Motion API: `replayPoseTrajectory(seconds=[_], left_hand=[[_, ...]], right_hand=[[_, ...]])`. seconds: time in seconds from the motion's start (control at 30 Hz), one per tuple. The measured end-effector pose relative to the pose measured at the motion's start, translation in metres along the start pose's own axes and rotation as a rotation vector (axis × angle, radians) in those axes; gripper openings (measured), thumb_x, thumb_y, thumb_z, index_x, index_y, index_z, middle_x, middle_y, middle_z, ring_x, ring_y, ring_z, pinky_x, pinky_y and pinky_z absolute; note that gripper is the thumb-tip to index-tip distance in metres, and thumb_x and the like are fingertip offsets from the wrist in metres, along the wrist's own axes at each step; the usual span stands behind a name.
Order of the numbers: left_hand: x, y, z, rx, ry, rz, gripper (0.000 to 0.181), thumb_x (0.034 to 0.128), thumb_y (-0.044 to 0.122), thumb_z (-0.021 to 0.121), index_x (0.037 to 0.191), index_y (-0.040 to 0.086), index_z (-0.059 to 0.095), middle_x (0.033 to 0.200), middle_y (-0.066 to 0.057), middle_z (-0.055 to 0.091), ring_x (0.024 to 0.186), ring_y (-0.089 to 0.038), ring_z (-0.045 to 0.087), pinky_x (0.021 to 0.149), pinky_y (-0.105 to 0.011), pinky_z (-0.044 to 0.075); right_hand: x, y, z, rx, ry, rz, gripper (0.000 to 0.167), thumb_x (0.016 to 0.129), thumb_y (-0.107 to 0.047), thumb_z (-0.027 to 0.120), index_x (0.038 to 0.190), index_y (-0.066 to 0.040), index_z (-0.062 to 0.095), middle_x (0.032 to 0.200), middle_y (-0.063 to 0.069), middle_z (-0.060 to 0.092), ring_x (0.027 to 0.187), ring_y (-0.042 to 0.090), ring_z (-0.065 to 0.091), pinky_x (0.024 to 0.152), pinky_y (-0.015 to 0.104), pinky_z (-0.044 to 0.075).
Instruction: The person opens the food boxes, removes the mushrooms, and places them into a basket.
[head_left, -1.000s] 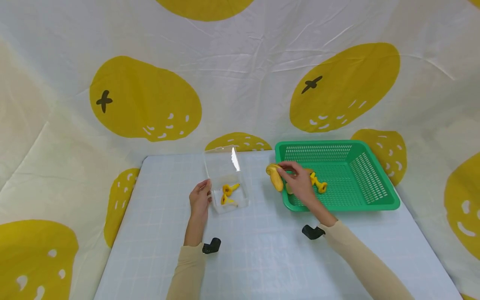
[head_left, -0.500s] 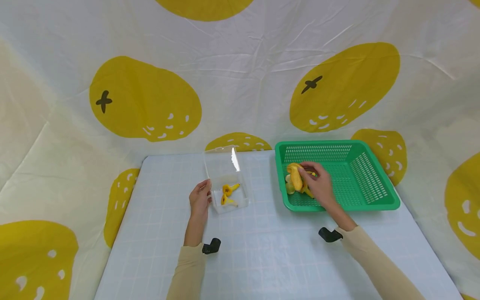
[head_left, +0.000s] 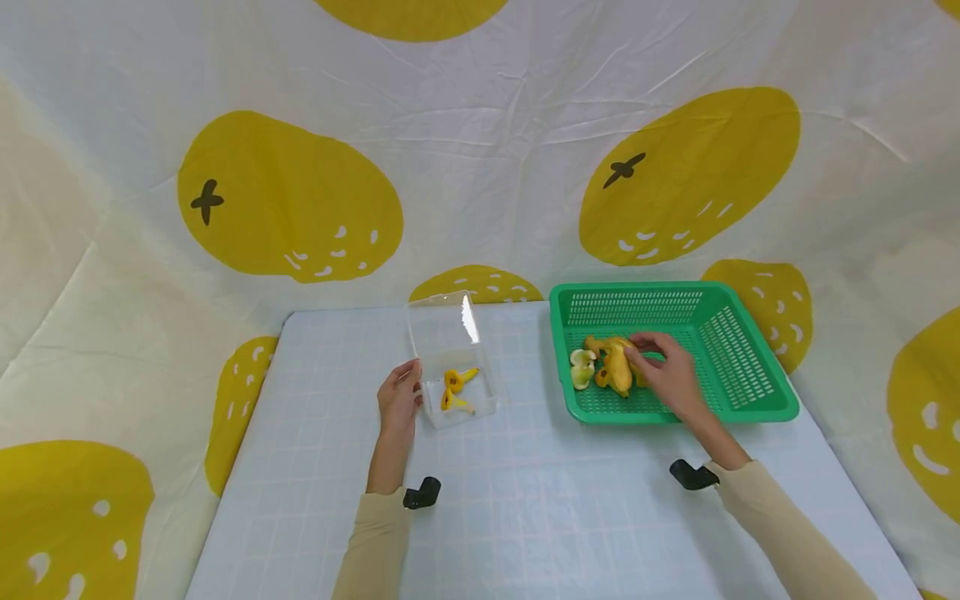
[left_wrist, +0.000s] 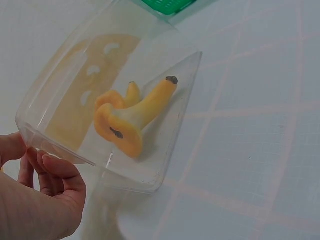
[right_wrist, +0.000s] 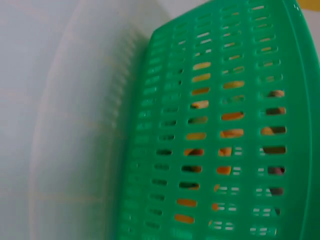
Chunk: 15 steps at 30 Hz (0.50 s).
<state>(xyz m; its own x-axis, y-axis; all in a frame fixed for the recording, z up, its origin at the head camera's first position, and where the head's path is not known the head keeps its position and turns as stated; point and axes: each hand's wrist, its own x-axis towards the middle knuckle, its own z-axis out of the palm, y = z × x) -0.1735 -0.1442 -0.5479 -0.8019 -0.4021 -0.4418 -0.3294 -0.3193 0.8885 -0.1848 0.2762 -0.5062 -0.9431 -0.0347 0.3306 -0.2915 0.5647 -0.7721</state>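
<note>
My left hand (head_left: pixel 400 400) grips the left edge of a clear plastic box (head_left: pixel 486 407) with a raised lid. Inside the box lie two small yellow trumpet-shaped mushrooms; the nearer mushroom (left_wrist: pixel 132 120) has a dark stem tip. Over the green basket (head_left: pixel 750 412), my right hand (head_left: pixel 667 371) pinches a larger yellow mushroom (head_left: pixel 618 372) by its upper edge. More yellow pieces (head_left: pixel 595 342) lie beside and partly behind it. In the right wrist view, the basket's slotted wall hides most of the hand and the contents.
A pale green, hollow-looking piece (head_left: pixel 581 369) sits at the basket's left end. The light checked tabletop (head_left: pixel 495 508) runs between the box and the front edge. A white cloth (head_left: pixel 487 167) with yellow prints hangs behind and at both sides.
My right hand has carried the larger yellow mushroom rightward from outside the basket's left rim to over its inside, uncovering the pale green piece. My left hand and the box have stayed put.
</note>
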Motion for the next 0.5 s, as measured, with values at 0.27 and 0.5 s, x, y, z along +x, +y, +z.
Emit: replayPoseTrajectory(seconds=[0.27, 0.5], left_hand=[[0.0, 0.0, -0.001, -0.016, -0.009, -0.001, 0.041, 0.0996, 0.034, 0.07, 0.13, 0.007, 0.067, 0.113, -0.005, 0.062, 0.092, -0.022, 0.051, 0.069, -0.022, 0.044], [0.0, 0.0, -0.001, -0.019, -0.015, 0.001, 0.04, 0.0998, 0.034, 0.07, 0.13, 0.008, 0.067, 0.111, -0.003, 0.061, 0.092, -0.021, 0.052, 0.07, -0.022, 0.045]], right_hand=[[-0.002, 0.01, -0.01, -0.113, -0.101, -0.011, 0.025, 0.098, -0.007, 0.071, 0.117, 0.007, 0.066, 0.112, 0.024, 0.065, 0.102, 0.04, 0.065, 0.078, 0.015, 0.054], [0.0, 0.014, -0.013, -0.158, -0.213, 0.027, 0.024, 0.094, 0.0, 0.072, 0.115, 0.009, 0.065, 0.109, 0.027, 0.064, 0.101, 0.043, 0.065, 0.083, 0.052, 0.058]])
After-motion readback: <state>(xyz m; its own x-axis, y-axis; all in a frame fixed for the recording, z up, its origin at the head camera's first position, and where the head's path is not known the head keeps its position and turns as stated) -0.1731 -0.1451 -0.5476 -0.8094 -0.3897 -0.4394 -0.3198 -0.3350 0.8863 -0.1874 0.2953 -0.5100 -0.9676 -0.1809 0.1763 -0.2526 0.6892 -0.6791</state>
